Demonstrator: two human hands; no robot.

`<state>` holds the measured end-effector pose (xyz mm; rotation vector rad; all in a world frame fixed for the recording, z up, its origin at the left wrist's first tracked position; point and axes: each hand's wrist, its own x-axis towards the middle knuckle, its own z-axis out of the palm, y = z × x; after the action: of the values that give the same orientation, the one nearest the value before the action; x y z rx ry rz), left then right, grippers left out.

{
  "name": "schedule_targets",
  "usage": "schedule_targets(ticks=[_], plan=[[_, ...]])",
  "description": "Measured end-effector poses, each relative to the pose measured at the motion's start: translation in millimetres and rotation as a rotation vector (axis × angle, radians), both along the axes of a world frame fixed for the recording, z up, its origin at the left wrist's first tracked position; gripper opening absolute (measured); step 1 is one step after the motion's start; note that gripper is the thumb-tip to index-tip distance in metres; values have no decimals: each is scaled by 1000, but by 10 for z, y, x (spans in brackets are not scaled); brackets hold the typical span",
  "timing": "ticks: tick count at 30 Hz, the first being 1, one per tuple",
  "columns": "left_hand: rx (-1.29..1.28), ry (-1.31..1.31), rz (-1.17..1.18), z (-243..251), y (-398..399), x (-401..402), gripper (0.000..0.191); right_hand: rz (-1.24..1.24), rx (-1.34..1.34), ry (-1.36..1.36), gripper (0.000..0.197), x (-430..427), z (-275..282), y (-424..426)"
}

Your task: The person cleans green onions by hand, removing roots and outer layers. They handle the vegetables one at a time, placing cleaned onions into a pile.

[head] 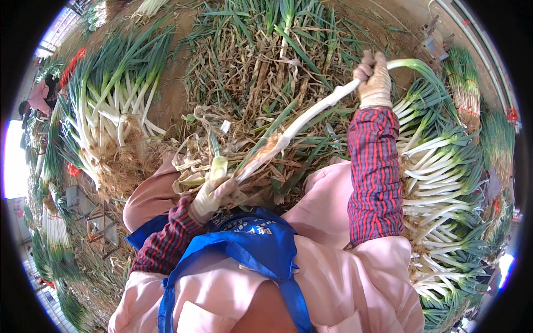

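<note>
A long green onion [310, 112] slants up from my lap towards the far right, its white shaft bare and its root end brownish. My gloved right hand [373, 79] is closed around its upper shaft, and the green leaves [422, 68] droop beyond the fist. Near my lap, my gloved left hand [214, 195] grips a peeled outer leaf [218, 166] close to the onion's root end. Whether these fingers also hold the root itself is hidden. Dry husks and stripped leaves [250, 125] lie heaped just beyond my hands.
At left stands a pile of green onions with shaggy roots [116, 112]. White-shafted onions [433, 187] lie in a long row along my right side. Tied bundles [466, 83] stand farther right. More leafy onions [287, 16] rest atop the far heap. A small metal-framed stool [100, 229] is at left.
</note>
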<state>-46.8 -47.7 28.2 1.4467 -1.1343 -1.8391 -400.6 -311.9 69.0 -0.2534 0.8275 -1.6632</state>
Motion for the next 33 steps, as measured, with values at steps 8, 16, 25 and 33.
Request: schedule_targets(ticks=[8,16,25,33], plan=[[-288,-1025,-535,40,272,375,43,-116,-63,158,28,143,212,86],[-776,-618,6,758,-1358,-1106,55,69,-182,123,30,753,454,366],[-550,-919,-13,-616,-1397,361,20,-126,-166,157,29,-113,395,250],[-100,-1267,-279,-652,-2048,1073,52,-148,-148,231,31,-628,236,344]])
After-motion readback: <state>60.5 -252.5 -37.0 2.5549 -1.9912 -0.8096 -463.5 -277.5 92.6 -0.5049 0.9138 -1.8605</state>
